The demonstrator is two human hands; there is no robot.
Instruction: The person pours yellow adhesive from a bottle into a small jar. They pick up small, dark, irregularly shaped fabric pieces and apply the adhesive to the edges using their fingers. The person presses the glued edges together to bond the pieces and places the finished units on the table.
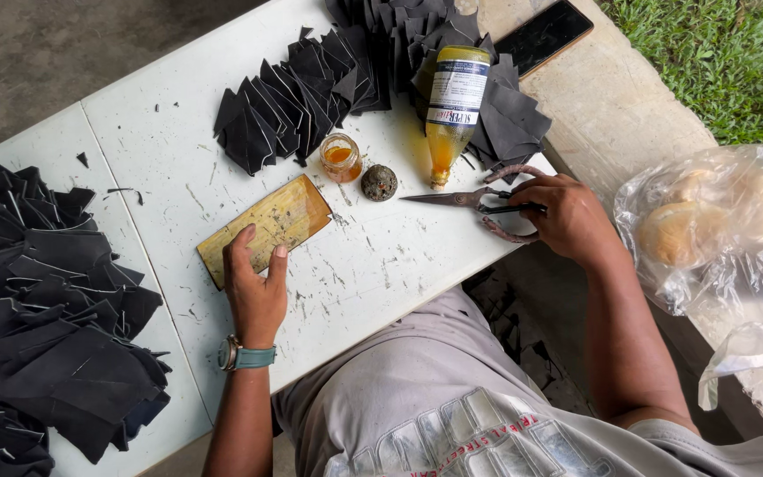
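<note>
- A white table (pixel 373 265), scratched and speckled, runs slantwise through the view from the person's head; its near edge crosses just above the person's lap.
- A small wooden board (pixel 267 225), yellowish and flat, lies at the middle of the table.
- The left hand (pixel 256 287), with a wristwatch (pixel 238 355) on the wrist, rests on the near edge of the board, fingers loosely spread, thumb and forefinger touching the wood; it grips nothing.
- The right hand (pixel 567 216) is to the right of the board, at the table's right edge, closed around the handles of rusty scissors (pixel 479 201). The blades are together and point back toward the board.
- Between the board and the scissors the tabletop is bare, scratched white surface.
- Just beyond the board stand a small glass jar (pixel 341 157) of amber liquid and a round dark lid (pixel 380 183).
- A bottle (pixel 452 110) of amber liquid lies farther right of the jar, on dark cut pieces (pixel 302 84) stacked in overlapping rows.
- More dark pieces are heaped (pixel 41 309) well left of the board.
- A dark phone (pixel 545 35) sits far beyond the board.
- A clear plastic bag (pixel 717 238) of pale round things sits off the table, far right.
</note>
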